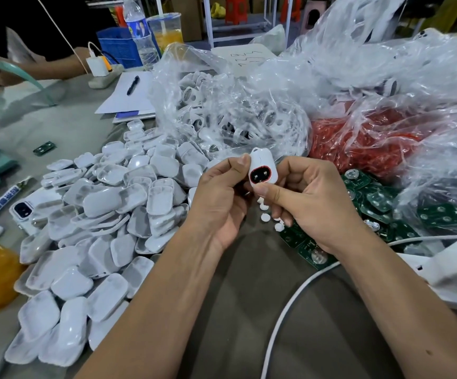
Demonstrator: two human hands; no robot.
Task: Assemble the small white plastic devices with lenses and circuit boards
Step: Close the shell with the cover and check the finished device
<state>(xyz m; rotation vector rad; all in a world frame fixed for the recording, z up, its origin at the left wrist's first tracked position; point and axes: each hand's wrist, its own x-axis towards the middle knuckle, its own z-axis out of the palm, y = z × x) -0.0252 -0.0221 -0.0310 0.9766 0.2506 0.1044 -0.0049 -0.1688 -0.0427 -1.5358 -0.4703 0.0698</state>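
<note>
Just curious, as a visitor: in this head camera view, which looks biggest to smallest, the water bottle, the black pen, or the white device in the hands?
1. Water bottle
2. White device
3. Black pen

The device is much nearer the camera, so its true rank is unsure.

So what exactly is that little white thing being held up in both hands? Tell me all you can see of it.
The small white device is a rounded, glossy plastic shell with a little loop at its top. Its lower face has an oval red-rimmed window showing a dark inside with two pale spots. It is held upright above the table, pinched by the left hand at its left edge and the right hand, whose thumb presses just below the window.
</note>
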